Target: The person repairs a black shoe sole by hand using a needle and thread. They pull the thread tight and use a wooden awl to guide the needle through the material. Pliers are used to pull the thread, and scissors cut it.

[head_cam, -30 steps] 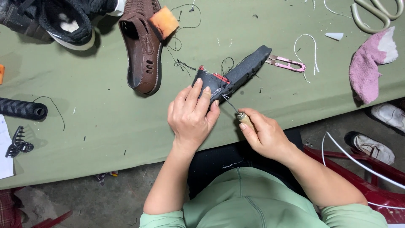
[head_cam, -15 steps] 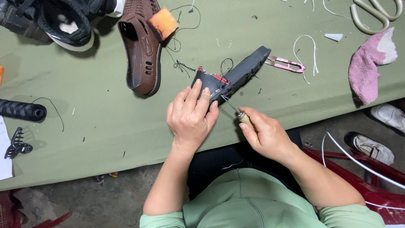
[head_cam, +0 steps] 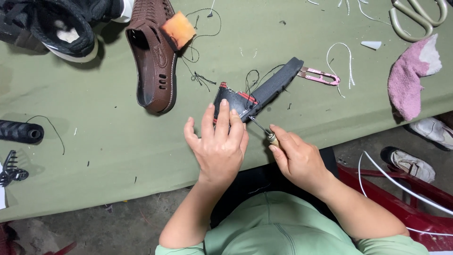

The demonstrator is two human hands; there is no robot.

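Around the black shoe piece [head_cam: 264,92], bare green table [head_cam: 118,137] is lying open toward seven and eight o'clock, giving passage from the near edge. The left hand [head_cam: 219,141] is covering the piece's near end and the right hand [head_cam: 297,158] is closing off five o'clock. At ten o'clock the brown sandal [head_cam: 153,56] is blocking the way, loose black thread [head_cam: 200,78] trailing between. Pink snips [head_cam: 321,75] are lying just beside the far end at two o'clock, the pink cloth [head_cam: 408,80] sitting farther right.

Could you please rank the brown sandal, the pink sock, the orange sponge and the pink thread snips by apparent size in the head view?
1. brown sandal
2. pink sock
3. orange sponge and pink thread snips: too alike to rank.
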